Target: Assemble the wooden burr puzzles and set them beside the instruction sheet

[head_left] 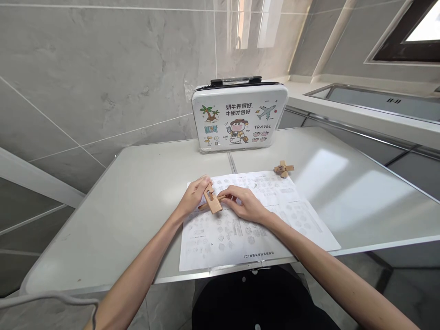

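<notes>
My left hand (pixel 194 195) is closed on a flat wooden puzzle piece (pixel 212 200) with a cut-out slot, held tilted over the instruction sheet. Between thumb and fingers of my right hand (pixel 244 204) is a thin wooden stick (pixel 222 197), which meets the slotted piece at its right side. Another stick end (pixel 203 207) pokes out to the left below that piece; whether it is the same stick I cannot tell. Under both hands lies the printed instruction sheet (pixel 275 238), with small diagrams, upside down to me.
An assembled wooden cross-shaped puzzle (pixel 283 168) sits at the sheet's far right corner. Behind it a white cartoon-printed case (pixel 240 119) stands upright on the folding table (pixel 144 183), near the tiled wall. A counter with a sink (pixel 374 103) is to the right.
</notes>
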`<state>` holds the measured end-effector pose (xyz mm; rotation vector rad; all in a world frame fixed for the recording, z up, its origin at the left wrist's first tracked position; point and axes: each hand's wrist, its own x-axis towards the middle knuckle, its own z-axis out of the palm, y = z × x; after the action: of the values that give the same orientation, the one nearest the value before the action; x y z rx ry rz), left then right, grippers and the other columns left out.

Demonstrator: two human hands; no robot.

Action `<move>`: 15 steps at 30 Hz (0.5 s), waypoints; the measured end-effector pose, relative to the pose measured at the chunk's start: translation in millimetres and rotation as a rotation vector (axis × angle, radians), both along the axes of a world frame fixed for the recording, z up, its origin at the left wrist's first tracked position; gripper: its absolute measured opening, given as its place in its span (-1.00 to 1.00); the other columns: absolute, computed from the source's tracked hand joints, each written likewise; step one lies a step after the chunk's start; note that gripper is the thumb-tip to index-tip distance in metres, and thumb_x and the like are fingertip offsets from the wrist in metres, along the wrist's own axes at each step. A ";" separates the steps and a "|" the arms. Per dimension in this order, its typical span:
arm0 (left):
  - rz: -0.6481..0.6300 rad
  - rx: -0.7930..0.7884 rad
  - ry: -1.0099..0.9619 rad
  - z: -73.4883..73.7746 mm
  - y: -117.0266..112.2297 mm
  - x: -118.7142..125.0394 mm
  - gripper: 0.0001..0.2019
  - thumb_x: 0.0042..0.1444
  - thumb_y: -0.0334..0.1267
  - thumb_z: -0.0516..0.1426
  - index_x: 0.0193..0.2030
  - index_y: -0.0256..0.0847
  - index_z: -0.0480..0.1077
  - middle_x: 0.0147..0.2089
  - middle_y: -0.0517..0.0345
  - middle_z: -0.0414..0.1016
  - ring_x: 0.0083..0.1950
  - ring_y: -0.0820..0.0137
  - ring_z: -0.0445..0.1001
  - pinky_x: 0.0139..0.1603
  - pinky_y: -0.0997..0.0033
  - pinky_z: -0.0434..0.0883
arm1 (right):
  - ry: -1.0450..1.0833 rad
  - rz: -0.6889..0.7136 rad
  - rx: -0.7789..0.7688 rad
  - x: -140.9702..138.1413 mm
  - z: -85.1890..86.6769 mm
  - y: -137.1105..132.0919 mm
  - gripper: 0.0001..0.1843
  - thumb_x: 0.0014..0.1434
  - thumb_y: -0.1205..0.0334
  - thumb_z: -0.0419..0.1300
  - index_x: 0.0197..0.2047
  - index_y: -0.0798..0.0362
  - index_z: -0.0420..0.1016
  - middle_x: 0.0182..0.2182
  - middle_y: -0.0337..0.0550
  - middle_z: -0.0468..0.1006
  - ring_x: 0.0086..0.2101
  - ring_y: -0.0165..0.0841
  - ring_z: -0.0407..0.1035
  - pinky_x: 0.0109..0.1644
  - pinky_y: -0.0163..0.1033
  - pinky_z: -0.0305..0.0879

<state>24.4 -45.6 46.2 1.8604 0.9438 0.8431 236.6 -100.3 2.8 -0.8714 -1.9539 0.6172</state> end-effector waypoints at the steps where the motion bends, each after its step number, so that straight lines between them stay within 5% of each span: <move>1: -0.006 -0.001 0.009 0.2 -0.1 0.3 -0.55 0.45 0.09 -0.08 -0.37 -0.16 0.27 -0.41 0.21 0.22 -0.36 0.36 0.23 -0.24 0.34 0.29 | 0.001 0.002 0.002 0.1 0.0 -0.1 -0.82 0.49 0.28 0.13 0.01 -0.05 0.56 -0.13 -0.13 0.67 -0.24 -0.28 0.50 -0.18 -0.17 0.41; 9: -0.043 -0.028 0.059 -0.5 1.1 2.5 -0.53 0.43 0.12 -0.05 -0.40 -0.16 0.28 -0.39 0.21 0.24 -0.35 0.37 0.23 -0.21 0.34 0.27 | 0.042 0.000 -0.018 0.2 -1.5 1.2 -0.83 0.48 0.25 0.15 0.00 -0.05 0.58 -0.13 -0.12 0.67 -0.21 -0.27 0.53 -0.14 -0.15 0.46; 15: -0.042 -0.122 0.078 -7.5 6.8 2.0 -0.50 0.33 0.24 0.09 -0.41 -0.16 0.29 -0.39 0.22 0.33 -0.34 0.39 0.29 -0.22 0.36 0.34 | 0.158 0.003 -0.168 0.5 -2.6 1.7 -0.86 0.45 0.14 0.21 -0.05 -0.01 0.55 -0.26 -0.16 0.66 -0.39 -0.33 0.54 -0.23 -0.17 0.50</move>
<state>26.5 -38.8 38.6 1.8120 0.9793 0.6762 237.1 -98.6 0.3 -0.8940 -1.7803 0.8356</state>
